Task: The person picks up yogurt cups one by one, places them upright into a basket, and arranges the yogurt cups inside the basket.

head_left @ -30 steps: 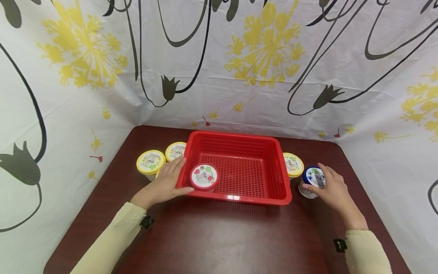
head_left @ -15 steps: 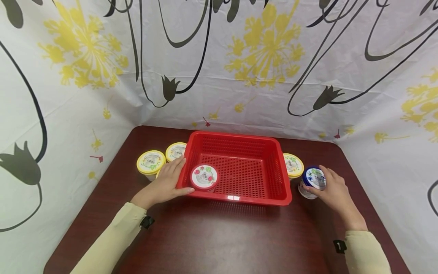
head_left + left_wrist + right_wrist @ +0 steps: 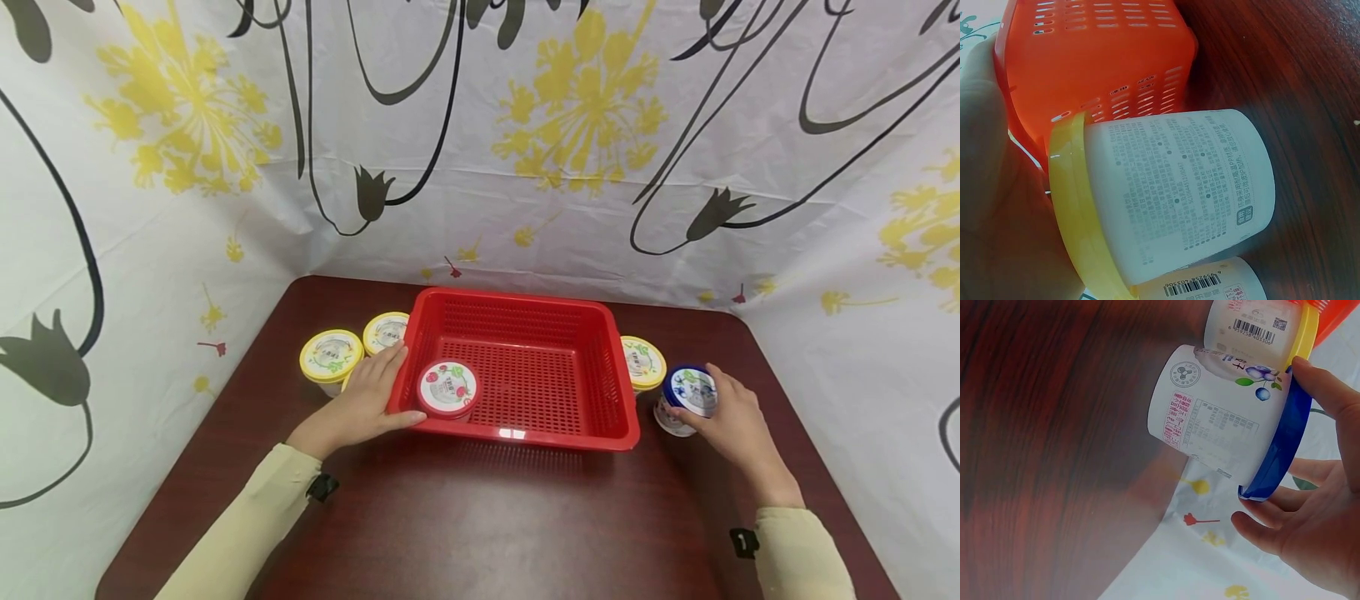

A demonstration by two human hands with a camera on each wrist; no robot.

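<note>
The right hand (image 3: 735, 423) pinches the blue-lidded tub (image 3: 688, 387) at the red basket's (image 3: 517, 312) four o'clock.
The left hand (image 3: 362, 408), fingers straight, rests on the rim at eight; the table (image 3: 525, 517) ends near three, spreads wide toward six.

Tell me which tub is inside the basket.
The red-lidded tub; the blue-lidded tub and visible yellow-lidded tubs stand outside the red basket.

From over here I can read 403306 on a left cup (image 3: 1210, 287) and a right cup (image 3: 1252, 328), and PP on a yellow-topped cup (image 3: 1185, 190) at left.
</note>
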